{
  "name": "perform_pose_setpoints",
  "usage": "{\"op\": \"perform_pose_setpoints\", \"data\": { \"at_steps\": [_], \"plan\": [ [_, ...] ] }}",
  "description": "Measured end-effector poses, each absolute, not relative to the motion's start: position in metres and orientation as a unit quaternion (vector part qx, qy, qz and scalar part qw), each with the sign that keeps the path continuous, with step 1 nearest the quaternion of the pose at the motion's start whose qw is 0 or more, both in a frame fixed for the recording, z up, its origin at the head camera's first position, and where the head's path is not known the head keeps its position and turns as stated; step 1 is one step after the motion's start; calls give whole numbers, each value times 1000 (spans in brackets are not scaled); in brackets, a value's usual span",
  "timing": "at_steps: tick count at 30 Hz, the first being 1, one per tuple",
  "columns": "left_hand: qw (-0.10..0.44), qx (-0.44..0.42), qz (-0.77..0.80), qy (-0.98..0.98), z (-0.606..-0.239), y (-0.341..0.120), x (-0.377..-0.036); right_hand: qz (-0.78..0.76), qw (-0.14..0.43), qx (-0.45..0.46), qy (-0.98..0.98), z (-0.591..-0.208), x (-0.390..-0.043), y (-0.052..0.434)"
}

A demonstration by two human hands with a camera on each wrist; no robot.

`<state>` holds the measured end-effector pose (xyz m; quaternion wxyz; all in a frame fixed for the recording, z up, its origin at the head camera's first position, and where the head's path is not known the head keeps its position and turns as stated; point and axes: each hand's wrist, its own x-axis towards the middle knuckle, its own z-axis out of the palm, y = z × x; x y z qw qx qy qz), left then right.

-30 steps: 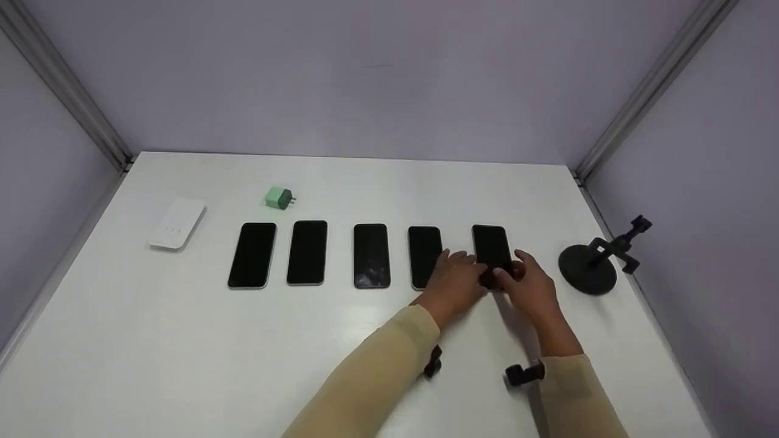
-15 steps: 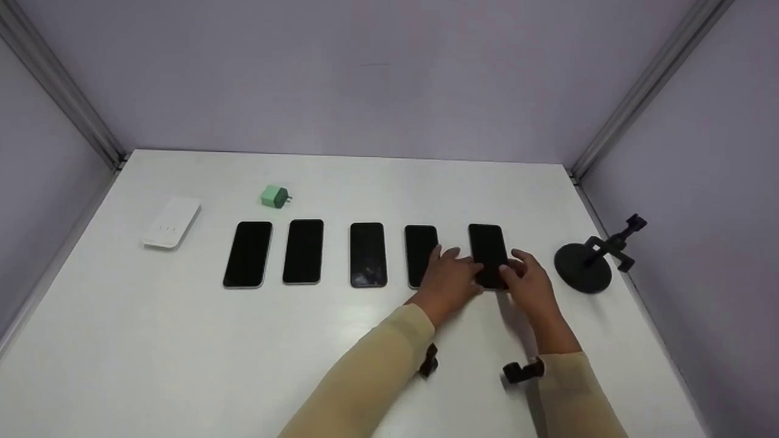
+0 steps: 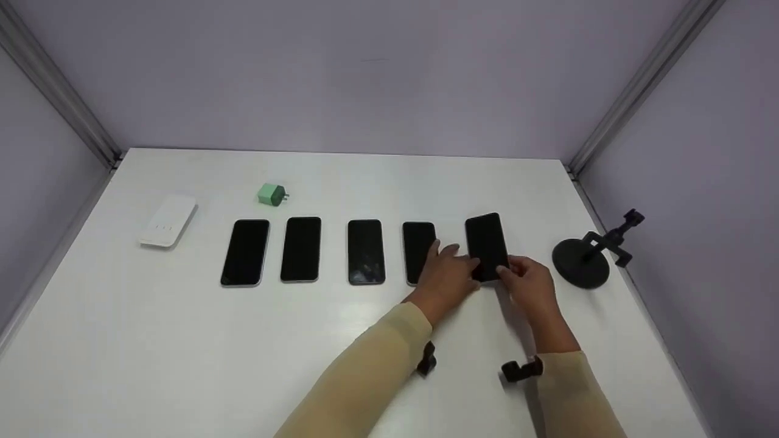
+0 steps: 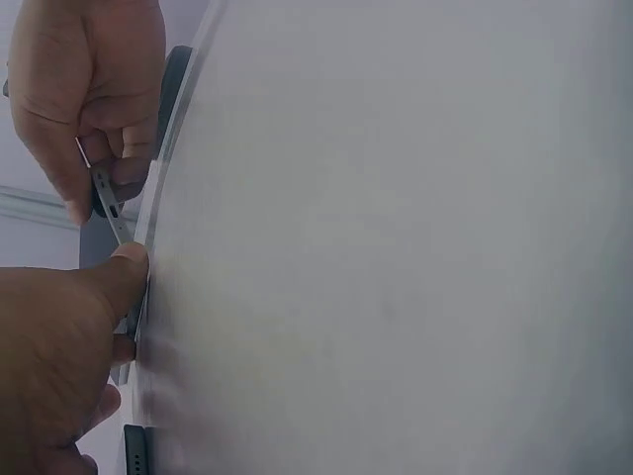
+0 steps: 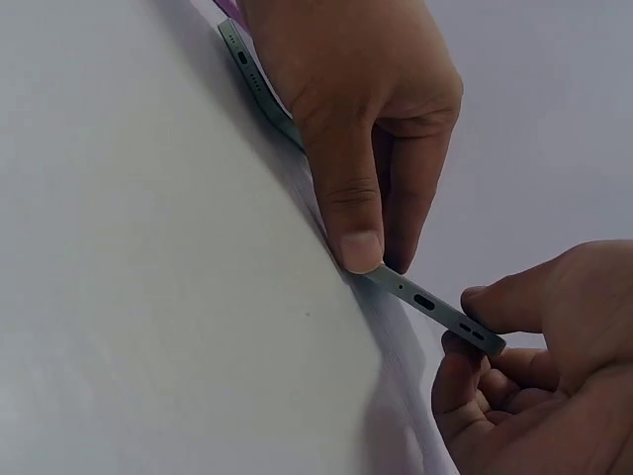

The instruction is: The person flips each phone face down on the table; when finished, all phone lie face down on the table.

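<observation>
Five black phones lie in a row on the white table (image 3: 182,340). The rightmost phone (image 3: 487,243) is tilted up off the table at its near end. My right hand (image 3: 524,278) pinches that near end (image 5: 435,307) between thumb and fingers. My left hand (image 3: 449,271) sits just left of it, thumb (image 5: 358,242) pressed against the phone's near left corner, fingers resting over the fourth phone (image 3: 419,243). In the left wrist view my left thumb (image 4: 127,272) touches the table edge-on beside the thin phone edge (image 4: 107,198), which the right hand (image 4: 89,89) holds.
A black phone stand (image 3: 584,260) with a round base stands right of the row, near the right wall. A green charger plug (image 3: 271,194) and a white power bank (image 3: 168,220) lie at the back left. Three more phones (image 3: 301,248) fill the row leftwards.
The rightmost phone has risen off the table and tilted since a second ago, lifted at its near end by the right hand. The left hand stayed beside it.
</observation>
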<state>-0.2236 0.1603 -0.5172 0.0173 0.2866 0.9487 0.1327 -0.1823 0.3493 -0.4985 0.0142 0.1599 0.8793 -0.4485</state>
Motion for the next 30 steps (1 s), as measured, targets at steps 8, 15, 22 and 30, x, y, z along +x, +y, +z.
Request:
{"op": "perform_pose_setpoints", "data": {
  "at_steps": [8,15,22,30],
  "plan": [
    [16,278,172,945,-518,162,-223,-426,-52,193,882,-496,-174,346],
    [16,267,213,940,-513,166,-222,-395,-124,182,892,-496,-169,336],
    [32,214,287,933,-504,168,-242,-370,-151,174,900,-503,-170,325],
    [60,157,375,912,-484,178,-269,-332,-191,151,911,-501,-167,323]
  ]
}}
